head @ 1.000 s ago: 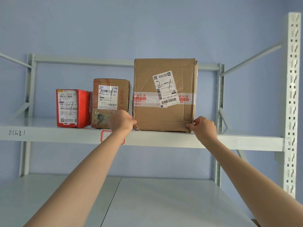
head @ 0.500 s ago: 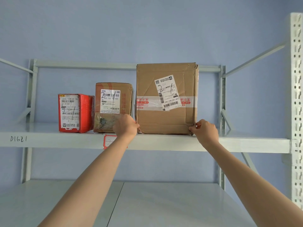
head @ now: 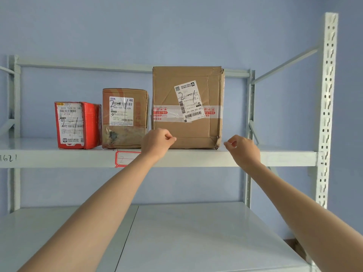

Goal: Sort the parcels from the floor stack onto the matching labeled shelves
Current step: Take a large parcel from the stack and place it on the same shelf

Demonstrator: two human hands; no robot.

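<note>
We see three parcels standing upright in a row on the upper shelf (head: 275,158), each label facing us. At the right stands the large brown carton (head: 187,107), its corners dented, a band of red-printed tape across its front and a white shipping label (head: 188,101) stuck on at a tilt, marked "2-1" by hand. Just beside it on the left sits a smaller brown box (head: 124,118) with its own white label (also "2-1"). Next to that comes the red parcel (head: 77,125), the shortest. On the shelf's front edge below them is a red-bordered tag (head: 125,159).
</note>
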